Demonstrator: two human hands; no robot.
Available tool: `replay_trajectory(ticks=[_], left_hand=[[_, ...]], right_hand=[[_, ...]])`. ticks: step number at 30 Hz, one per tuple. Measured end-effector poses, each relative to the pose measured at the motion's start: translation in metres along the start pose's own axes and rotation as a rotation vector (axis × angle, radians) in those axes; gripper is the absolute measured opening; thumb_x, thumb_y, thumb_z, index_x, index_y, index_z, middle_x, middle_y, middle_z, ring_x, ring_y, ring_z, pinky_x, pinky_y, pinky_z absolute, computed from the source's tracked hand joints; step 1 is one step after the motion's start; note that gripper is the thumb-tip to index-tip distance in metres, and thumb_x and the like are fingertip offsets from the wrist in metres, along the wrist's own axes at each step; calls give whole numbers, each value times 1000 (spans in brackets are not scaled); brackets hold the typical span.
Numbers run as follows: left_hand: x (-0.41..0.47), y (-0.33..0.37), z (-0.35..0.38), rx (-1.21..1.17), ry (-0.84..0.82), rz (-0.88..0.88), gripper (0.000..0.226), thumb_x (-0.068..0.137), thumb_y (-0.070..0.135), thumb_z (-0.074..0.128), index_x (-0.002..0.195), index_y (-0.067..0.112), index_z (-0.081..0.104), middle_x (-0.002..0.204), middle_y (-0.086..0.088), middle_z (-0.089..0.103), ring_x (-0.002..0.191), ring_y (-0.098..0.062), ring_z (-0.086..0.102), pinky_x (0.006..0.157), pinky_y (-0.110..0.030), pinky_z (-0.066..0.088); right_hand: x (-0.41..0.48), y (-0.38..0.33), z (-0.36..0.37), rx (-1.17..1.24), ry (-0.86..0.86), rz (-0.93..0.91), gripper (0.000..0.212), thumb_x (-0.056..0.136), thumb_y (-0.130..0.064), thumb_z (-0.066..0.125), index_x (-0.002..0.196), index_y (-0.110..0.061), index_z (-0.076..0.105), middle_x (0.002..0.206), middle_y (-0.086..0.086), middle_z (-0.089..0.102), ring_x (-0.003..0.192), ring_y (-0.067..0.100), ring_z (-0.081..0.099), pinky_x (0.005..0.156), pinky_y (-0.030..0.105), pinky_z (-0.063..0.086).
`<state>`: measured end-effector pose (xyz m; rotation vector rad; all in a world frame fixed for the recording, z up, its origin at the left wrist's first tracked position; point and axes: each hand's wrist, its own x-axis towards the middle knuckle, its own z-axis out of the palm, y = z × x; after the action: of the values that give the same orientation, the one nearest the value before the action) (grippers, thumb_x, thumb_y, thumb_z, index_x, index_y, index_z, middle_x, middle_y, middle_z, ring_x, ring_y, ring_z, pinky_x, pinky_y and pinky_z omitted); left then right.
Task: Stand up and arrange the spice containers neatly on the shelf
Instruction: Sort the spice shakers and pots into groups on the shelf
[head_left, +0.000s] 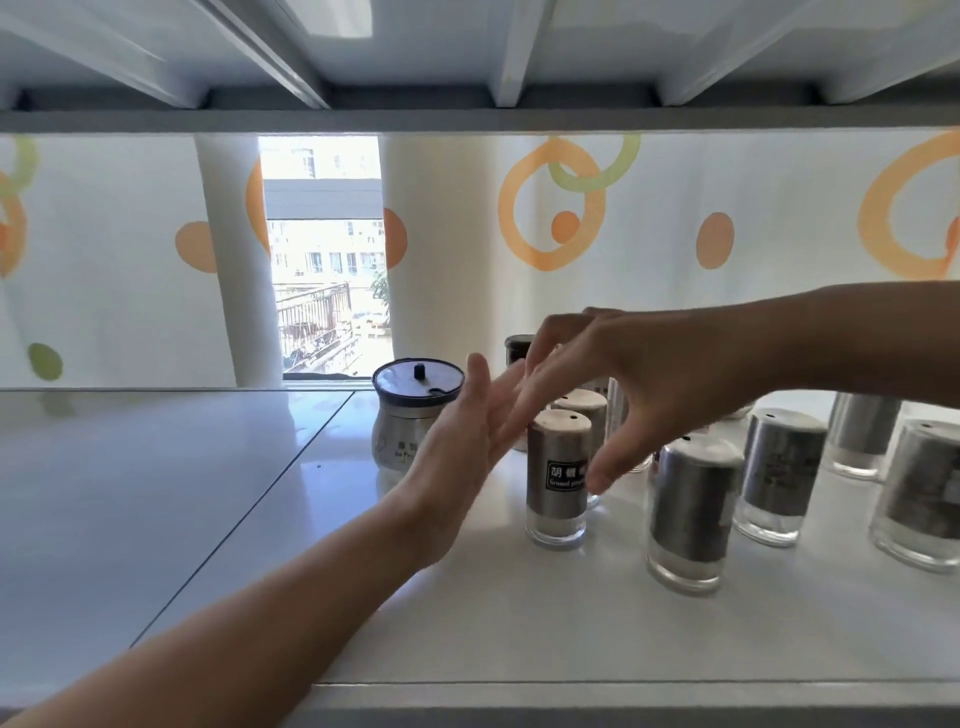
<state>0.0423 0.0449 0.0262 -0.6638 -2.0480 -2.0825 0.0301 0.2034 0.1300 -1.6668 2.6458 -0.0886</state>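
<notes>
Your left hand (467, 431) reaches in from the lower left with its fingers (511, 395) straight and close together, holding nothing. The fingertips are blurred just beside the cap of the labelled shaker (558, 478); contact cannot be confirmed.

Your right hand (639, 374) enters from the right and arches over the group, fingers spread wide and bent downward, gripping nothing. Its thumb (608, 462) hangs near the right side of the labelled shaker.

Container positions on the white shelf (467, 623):
- The labelled shaker stands upright between your two hands.
- A second shaker (587, 402) stands upright directly behind it.
- A round jar (402, 415) with a knobbed lid stands to the left, partly behind your left hand.
- A dark-capped container (517, 347) stands at the back.
- The front shaker (693, 504), middle shaker (782, 478), rear shaker (862, 436) and edge shaker (917, 499) stand upright to the right, apart from one another.

A patterned curtain (675, 208) hangs behind the shelf
</notes>
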Motion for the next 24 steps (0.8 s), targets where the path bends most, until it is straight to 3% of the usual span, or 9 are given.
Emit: replay_trajectory(ticks=[5, 11, 13, 15, 17, 19, 22, 24], left_hand=[[1, -9, -2, -140, -65, -141, 65, 93, 58, 5, 106, 41, 66, 125, 15, 63, 130, -3, 47, 119, -31, 23], [7, -13, -7, -288, -76, -239, 76, 93, 60, 5, 102, 26, 72, 123, 2, 67, 122, -6, 56, 115, -32, 28], [9, -13, -7, -323, -48, -263, 74, 94, 60, 7, 100, 30, 74, 120, 3, 68, 118, -7, 59, 115, -35, 29], [11, -13, -10, -376, -26, -292, 66, 96, 59, 14, 115, 23, 66, 123, -4, 67, 117, -15, 61, 110, -38, 36], [11, -11, -12, -386, -35, -311, 63, 100, 53, 17, 124, 8, 55, 107, -8, 73, 97, -13, 70, 87, -29, 53], [10, -11, -13, -368, -33, -324, 62, 102, 47, 17, 122, -1, 50, 95, -5, 76, 82, -5, 71, 63, -20, 55], [11, -11, -16, -389, -6, -324, 60, 102, 47, 18, 120, 5, 58, 91, -5, 75, 79, -11, 72, 64, -22, 56], [12, -13, -17, -409, 15, -333, 68, 100, 52, 19, 100, 11, 72, 93, -6, 75, 81, -14, 73, 71, -27, 56]], right_hand=[[6, 0, -3, -72, -26, 8, 54, 70, -21, 78, 115, -45, 61, 101, -24, 54, 111, -6, 41, 99, 21, 36], [21, -1, 2, -76, -49, -23, 44, 64, -18, 80, 100, -41, 68, 99, -10, 59, 107, 12, 50, 95, 39, 42], [24, -3, 2, -33, -42, -36, 45, 63, -13, 80, 100, -37, 70, 95, -13, 58, 100, 5, 51, 93, 30, 43], [28, -7, 2, -8, -36, -57, 46, 63, -9, 80, 102, -31, 71, 89, -19, 55, 94, -3, 49, 84, 9, 39], [33, -11, 2, 2, -28, -85, 44, 64, -9, 81, 104, -26, 72, 85, -23, 54, 89, -10, 49, 77, 0, 35], [37, -12, 3, 0, -27, -90, 44, 64, -10, 81, 105, -24, 71, 83, -24, 53, 85, -15, 50, 74, -3, 33], [36, -12, 0, -2, -49, -71, 44, 67, -15, 81, 107, -28, 69, 88, -24, 56, 88, -15, 51, 75, -5, 32], [31, -10, -7, 13, -53, -36, 45, 69, -22, 80, 110, -34, 66, 94, -28, 56, 95, -18, 48, 76, -6, 32]])
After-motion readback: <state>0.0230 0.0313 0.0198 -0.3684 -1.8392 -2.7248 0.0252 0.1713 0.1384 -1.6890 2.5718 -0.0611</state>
